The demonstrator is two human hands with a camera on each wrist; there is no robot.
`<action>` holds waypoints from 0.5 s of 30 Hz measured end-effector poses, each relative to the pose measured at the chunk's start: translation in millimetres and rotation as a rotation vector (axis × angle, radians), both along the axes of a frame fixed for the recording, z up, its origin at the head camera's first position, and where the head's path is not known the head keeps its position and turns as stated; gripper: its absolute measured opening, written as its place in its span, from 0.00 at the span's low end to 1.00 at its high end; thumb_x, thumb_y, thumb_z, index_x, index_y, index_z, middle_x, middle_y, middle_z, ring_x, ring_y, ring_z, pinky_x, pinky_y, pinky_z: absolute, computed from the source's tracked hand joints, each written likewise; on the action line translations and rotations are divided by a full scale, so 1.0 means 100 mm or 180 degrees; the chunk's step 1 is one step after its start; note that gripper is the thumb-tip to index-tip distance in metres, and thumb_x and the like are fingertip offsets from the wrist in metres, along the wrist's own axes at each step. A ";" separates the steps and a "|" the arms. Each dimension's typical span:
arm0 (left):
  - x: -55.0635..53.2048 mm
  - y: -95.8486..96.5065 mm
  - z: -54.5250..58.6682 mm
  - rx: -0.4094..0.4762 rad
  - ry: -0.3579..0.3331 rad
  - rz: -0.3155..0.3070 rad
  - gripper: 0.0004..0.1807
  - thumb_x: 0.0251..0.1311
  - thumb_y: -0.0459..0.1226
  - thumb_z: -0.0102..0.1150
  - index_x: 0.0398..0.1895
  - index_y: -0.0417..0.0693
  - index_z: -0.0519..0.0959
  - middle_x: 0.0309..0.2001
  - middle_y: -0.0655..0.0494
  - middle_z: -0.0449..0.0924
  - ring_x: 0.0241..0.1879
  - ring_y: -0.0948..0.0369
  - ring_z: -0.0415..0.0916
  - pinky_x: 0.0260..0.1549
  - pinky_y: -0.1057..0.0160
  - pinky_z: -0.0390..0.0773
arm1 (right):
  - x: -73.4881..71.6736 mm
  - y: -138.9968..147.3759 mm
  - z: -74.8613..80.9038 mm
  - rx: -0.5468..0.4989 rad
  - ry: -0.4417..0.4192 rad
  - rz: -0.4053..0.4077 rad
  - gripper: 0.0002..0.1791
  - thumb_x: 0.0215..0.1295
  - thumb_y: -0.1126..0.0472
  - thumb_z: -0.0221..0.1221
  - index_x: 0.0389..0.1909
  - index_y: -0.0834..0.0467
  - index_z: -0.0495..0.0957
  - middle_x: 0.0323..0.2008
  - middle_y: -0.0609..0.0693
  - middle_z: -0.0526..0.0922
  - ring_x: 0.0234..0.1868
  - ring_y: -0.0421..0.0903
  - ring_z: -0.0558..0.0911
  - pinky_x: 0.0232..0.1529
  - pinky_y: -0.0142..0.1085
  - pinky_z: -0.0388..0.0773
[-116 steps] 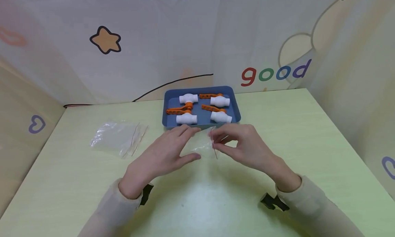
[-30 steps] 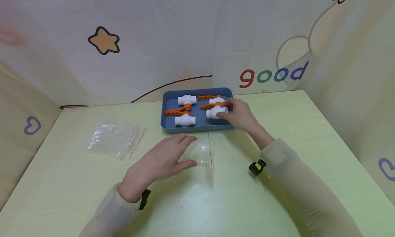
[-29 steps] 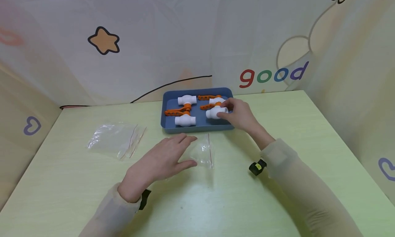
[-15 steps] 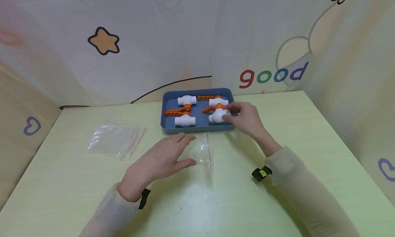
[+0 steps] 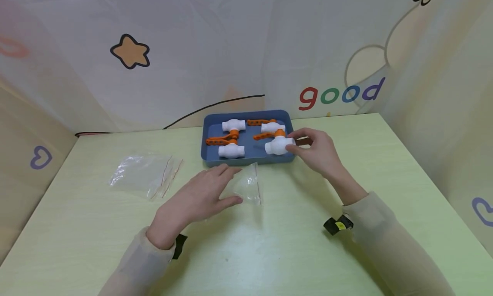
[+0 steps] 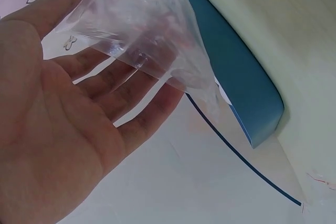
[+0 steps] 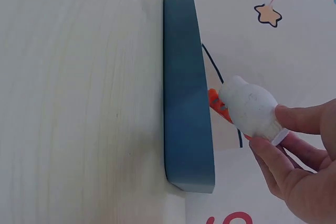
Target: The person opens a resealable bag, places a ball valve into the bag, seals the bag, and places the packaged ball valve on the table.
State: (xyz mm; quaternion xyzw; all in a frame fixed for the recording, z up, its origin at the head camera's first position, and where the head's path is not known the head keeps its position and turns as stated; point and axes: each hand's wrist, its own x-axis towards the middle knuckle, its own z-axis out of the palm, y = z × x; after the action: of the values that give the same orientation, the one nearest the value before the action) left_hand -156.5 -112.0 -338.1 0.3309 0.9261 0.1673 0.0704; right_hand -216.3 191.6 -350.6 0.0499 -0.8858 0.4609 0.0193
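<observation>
Head view shows the right hand (image 5: 317, 154) pinching the right end of a white valve (image 5: 276, 146) with an orange handle, raised over the near right part of a blue tray (image 5: 250, 161). Three other valves (image 5: 231, 151) lie in the tray. The left hand (image 5: 198, 195) is spread, thumb apart, with a clear bag (image 5: 248, 185) between thumb and fingers; its grip cannot be told. More bags (image 5: 140, 173) lie left on the table (image 5: 285, 257).
</observation>
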 end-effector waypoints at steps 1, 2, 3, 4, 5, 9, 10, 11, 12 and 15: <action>0.00 0.00 0.00 -0.0005 0.0000 0.0013 0.39 0.67 0.52 0.67 0.73 0.40 0.69 0.64 0.46 0.75 0.59 0.49 0.77 0.59 0.49 0.76 | 0.02 0.01 0.00 -0.0024 -0.0011 0.0015 0.17 0.68 0.59 0.68 0.55 0.61 0.82 0.55 0.56 0.81 0.54 0.56 0.82 0.48 0.45 0.81; -0.01 -0.01 -0.01 -0.0015 0.0008 0.0024 0.39 0.67 0.52 0.67 0.73 0.40 0.69 0.65 0.45 0.75 0.59 0.49 0.76 0.59 0.49 0.76 | 0.05 0.03 0.01 -0.0050 -0.0019 0.0038 0.17 0.68 0.59 0.68 0.55 0.61 0.82 0.55 0.56 0.81 0.54 0.55 0.82 0.49 0.44 0.81; -0.01 -0.01 -0.01 -0.0012 0.0018 0.0032 0.39 0.67 0.52 0.67 0.73 0.40 0.69 0.65 0.45 0.75 0.59 0.49 0.76 0.59 0.49 0.76 | 0.08 0.04 0.02 -0.0077 -0.0029 0.0061 0.17 0.69 0.59 0.68 0.55 0.61 0.82 0.55 0.56 0.81 0.54 0.55 0.82 0.49 0.43 0.81; -0.02 -0.02 -0.01 -0.0012 0.0032 0.0037 0.39 0.67 0.52 0.67 0.73 0.40 0.69 0.65 0.45 0.74 0.60 0.48 0.76 0.59 0.49 0.76 | 0.10 0.05 0.02 -0.0107 -0.0039 0.0081 0.17 0.69 0.59 0.68 0.55 0.60 0.82 0.55 0.56 0.81 0.54 0.55 0.82 0.49 0.43 0.80; -0.02 -0.02 -0.02 -0.0013 0.0046 0.0043 0.38 0.67 0.52 0.67 0.73 0.40 0.69 0.65 0.45 0.74 0.60 0.48 0.76 0.59 0.49 0.76 | 0.13 0.06 0.02 -0.0129 -0.0046 0.0098 0.17 0.69 0.60 0.68 0.55 0.60 0.82 0.55 0.55 0.81 0.54 0.54 0.82 0.49 0.42 0.80; -0.03 -0.04 -0.04 -0.0008 0.0097 0.0072 0.37 0.68 0.51 0.67 0.72 0.38 0.69 0.65 0.44 0.75 0.59 0.48 0.77 0.58 0.49 0.77 | 0.20 0.11 0.04 -0.0221 -0.0067 0.0156 0.17 0.69 0.60 0.68 0.55 0.59 0.82 0.55 0.54 0.81 0.54 0.53 0.82 0.49 0.40 0.80; -0.03 -0.05 -0.04 -0.0009 0.0104 0.0084 0.37 0.68 0.51 0.67 0.71 0.38 0.69 0.65 0.44 0.75 0.58 0.48 0.78 0.58 0.49 0.77 | 0.22 0.11 0.04 -0.0238 -0.0073 0.0155 0.17 0.69 0.60 0.68 0.55 0.59 0.82 0.55 0.54 0.81 0.54 0.53 0.82 0.49 0.40 0.80; -0.04 -0.05 -0.05 -0.0004 0.0107 0.0095 0.37 0.67 0.51 0.67 0.71 0.38 0.70 0.64 0.44 0.75 0.58 0.48 0.78 0.57 0.49 0.77 | 0.23 0.12 0.05 -0.0246 -0.0075 0.0156 0.17 0.69 0.60 0.68 0.55 0.59 0.82 0.55 0.54 0.81 0.54 0.53 0.82 0.49 0.40 0.80; -0.04 -0.06 -0.05 -0.0004 0.0114 0.0107 0.37 0.67 0.51 0.67 0.71 0.38 0.70 0.64 0.44 0.75 0.57 0.49 0.79 0.57 0.49 0.78 | 0.24 0.13 0.05 -0.0257 -0.0080 0.0159 0.17 0.68 0.60 0.68 0.55 0.59 0.82 0.55 0.54 0.81 0.53 0.53 0.82 0.49 0.40 0.80; -0.05 -0.07 -0.05 0.0016 0.0138 0.0144 0.37 0.67 0.50 0.67 0.70 0.36 0.70 0.62 0.43 0.76 0.54 0.49 0.80 0.54 0.50 0.79 | 0.26 0.14 0.08 -0.0280 -0.0080 0.0190 0.16 0.68 0.60 0.68 0.55 0.59 0.82 0.55 0.54 0.81 0.53 0.53 0.82 0.49 0.41 0.80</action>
State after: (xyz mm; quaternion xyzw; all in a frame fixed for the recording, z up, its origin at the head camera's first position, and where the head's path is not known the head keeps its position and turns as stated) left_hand -161.6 -118.9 -343.5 0.3136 0.9342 0.1639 0.0457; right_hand -190.1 205.6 -342.2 0.0696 -0.8630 0.5003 -0.0034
